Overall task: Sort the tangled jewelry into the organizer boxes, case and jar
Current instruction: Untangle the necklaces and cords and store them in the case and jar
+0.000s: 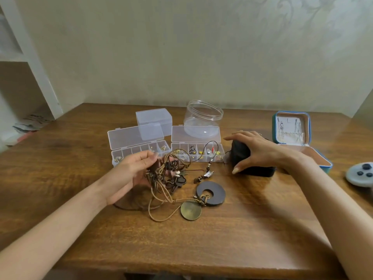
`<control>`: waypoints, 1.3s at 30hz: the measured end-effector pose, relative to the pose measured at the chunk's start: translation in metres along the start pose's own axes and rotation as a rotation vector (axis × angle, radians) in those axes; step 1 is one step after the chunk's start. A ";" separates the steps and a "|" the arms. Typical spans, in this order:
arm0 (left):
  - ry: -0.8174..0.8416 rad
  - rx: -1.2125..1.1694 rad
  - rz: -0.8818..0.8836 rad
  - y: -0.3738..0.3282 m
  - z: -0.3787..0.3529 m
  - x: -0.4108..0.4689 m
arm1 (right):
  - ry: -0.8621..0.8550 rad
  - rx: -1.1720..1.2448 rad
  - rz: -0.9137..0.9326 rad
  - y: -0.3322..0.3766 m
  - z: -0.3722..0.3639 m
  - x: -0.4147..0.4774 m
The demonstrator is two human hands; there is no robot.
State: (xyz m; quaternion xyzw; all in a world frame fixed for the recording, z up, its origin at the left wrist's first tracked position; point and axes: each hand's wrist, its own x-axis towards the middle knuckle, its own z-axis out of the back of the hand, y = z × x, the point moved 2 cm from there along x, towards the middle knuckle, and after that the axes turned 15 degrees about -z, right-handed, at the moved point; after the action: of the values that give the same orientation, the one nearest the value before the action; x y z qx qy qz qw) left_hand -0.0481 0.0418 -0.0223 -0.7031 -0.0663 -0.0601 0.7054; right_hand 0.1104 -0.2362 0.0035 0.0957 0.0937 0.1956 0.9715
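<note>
A tangle of brown cord necklaces lies mid-table, and my left hand holds its left part, fingers curled round the cords. A dark ring pendant and a brass disc pendant trail from it toward me. My right hand reaches over a black pouch, fingers and thumb curved around its left end. Behind stand two open clear organizer boxes, a clear jar and an open teal jewelry case.
A small closed clear box sits behind the left organizer. A pale dish with dark beads lies at the right table edge. White shelving stands to the left, and a wall runs behind the wooden table.
</note>
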 end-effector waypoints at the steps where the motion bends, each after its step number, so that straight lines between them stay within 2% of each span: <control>1: -0.036 0.032 0.020 -0.001 -0.001 0.000 | -0.001 -0.064 -0.012 -0.002 0.003 0.001; 4: -0.014 0.195 0.056 0.000 -0.004 -0.001 | 0.068 -0.193 -0.105 -0.008 0.013 0.003; 8: -0.058 0.236 0.022 0.005 -0.006 0.000 | 0.137 -0.008 -0.105 -0.004 0.028 0.005; 10: -0.106 0.124 0.031 0.006 -0.006 0.001 | 0.130 0.175 -0.054 -0.001 0.038 0.003; 12: -0.132 -0.079 0.045 0.003 -0.008 0.003 | 0.000 0.276 0.041 0.002 0.049 0.001; 15: -0.150 -0.376 0.054 -0.001 -0.006 0.003 | -0.199 0.322 0.118 0.005 0.051 -0.003; 17: -0.158 -0.560 0.065 -0.004 -0.005 0.003 | -0.240 0.305 0.131 0.005 0.047 -0.005; 21: -0.021 -0.811 0.025 -0.007 -0.008 0.001 | -0.087 0.165 0.126 0.012 0.033 -0.017; 23: -0.009 -0.847 0.012 -0.007 -0.008 0.002 | -0.152 0.085 0.191 0.027 0.024 -0.025; 25: -0.038 -0.878 0.021 -0.007 -0.011 0.005 | -0.225 0.206 0.304 0.052 0.016 -0.036; 28: -0.031 -0.938 -0.020 -0.011 -0.015 0.010 | -0.032 0.407 0.366 0.098 -0.004 -0.051; 30: -0.057 -0.994 -0.032 -0.014 -0.021 0.011 | 0.062 0.380 0.374 0.122 -0.025 -0.051; 33: -0.062 -0.933 -0.053 -0.021 -0.025 0.008 | 0.018 0.324 0.397 0.135 -0.046 -0.042; 35: -0.069 -0.773 -0.073 -0.022 -0.018 0.008 | 0.086 0.458 0.373 0.129 -0.044 -0.037; 37: -0.144 -0.667 -0.075 -0.022 -0.006 0.006 | 0.203 0.761 0.357 0.119 -0.033 -0.037; 39: -0.222 -0.661 -0.095 -0.018 0.005 0.004 | 0.231 1.044 0.336 0.106 -0.019 -0.037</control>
State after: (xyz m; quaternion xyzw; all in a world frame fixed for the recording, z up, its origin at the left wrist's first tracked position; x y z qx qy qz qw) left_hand -0.0477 0.0469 -0.0042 -0.8918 -0.1521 -0.0342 0.4248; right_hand 0.0344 -0.1520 0.0143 0.5556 0.2675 0.2844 0.7341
